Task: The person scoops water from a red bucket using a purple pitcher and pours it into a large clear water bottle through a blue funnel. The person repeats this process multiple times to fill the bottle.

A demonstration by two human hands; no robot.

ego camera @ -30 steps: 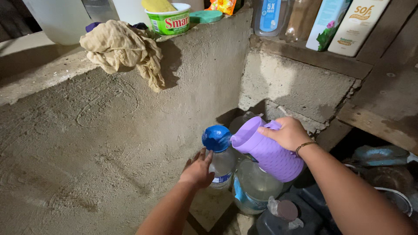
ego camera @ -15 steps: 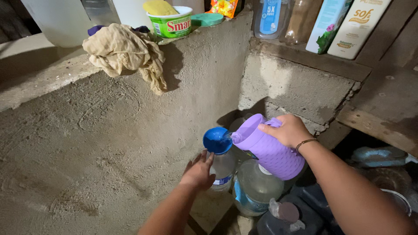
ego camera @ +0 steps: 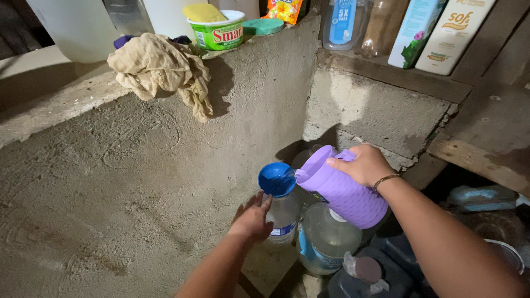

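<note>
Green round tub (ego camera: 218,31) with red-white label, on top edge of concrete wall above me. Orange packet (ego camera: 285,9) with flower print just right of it. On wooden shelf at right: clear bottle with blue label (ego camera: 342,22), turquoise carton (ego camera: 415,33), cream bottle (ego camera: 454,36). Blue-white label (ego camera: 282,229) on clear bottle under my left hand (ego camera: 252,219).

Purple jug (ego camera: 342,190) tilted — spout over blue funnel (ego camera: 276,179) in clear bottle (ego camera: 283,218)
</note>
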